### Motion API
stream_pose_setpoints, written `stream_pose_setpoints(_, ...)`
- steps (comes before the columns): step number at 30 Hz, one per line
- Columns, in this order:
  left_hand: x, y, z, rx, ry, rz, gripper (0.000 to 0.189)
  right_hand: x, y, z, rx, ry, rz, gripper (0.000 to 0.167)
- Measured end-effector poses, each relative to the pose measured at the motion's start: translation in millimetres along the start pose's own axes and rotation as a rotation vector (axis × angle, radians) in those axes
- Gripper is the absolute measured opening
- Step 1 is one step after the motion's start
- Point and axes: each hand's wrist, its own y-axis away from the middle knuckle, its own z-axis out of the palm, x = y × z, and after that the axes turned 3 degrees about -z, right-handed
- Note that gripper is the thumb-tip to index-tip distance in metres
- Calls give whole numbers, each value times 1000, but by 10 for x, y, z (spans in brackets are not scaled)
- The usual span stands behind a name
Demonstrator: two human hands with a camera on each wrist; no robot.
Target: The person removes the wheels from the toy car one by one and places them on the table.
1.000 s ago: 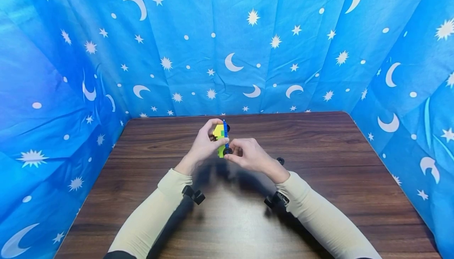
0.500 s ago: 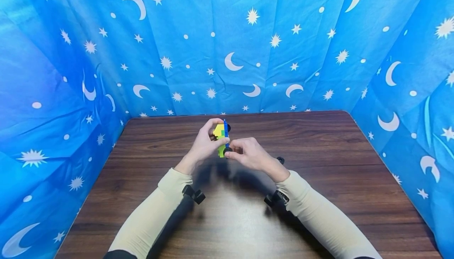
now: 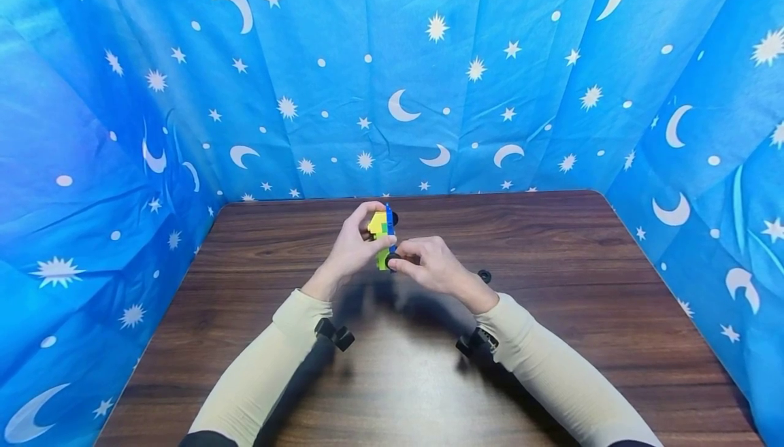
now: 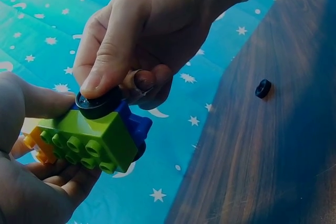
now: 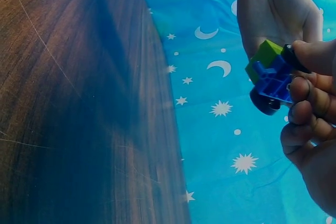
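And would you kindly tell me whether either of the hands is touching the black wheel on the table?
No, the left wrist view shows that black wheel lying apart from both the left hand and right hand.

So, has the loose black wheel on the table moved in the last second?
No; judged by the far edge of the table in the head view, the loose black wheel lies where it did.

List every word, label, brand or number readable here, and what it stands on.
None: no text is readable in any view.
Blue backdrop: only moons, stars and dots visible.
Green block: no legible lettering.
Black wheel held by the right hand, loose wheel: any marks too small to read.
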Motion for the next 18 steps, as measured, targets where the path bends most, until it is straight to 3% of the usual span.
stream_pose_setpoints(9,15,5,23,26,-6,28,52,74,12,68,93,54,-140,15)
stream_pose_setpoints(18,38,13,53,57,-24,41,52,116,23,117,156,51,-201,11)
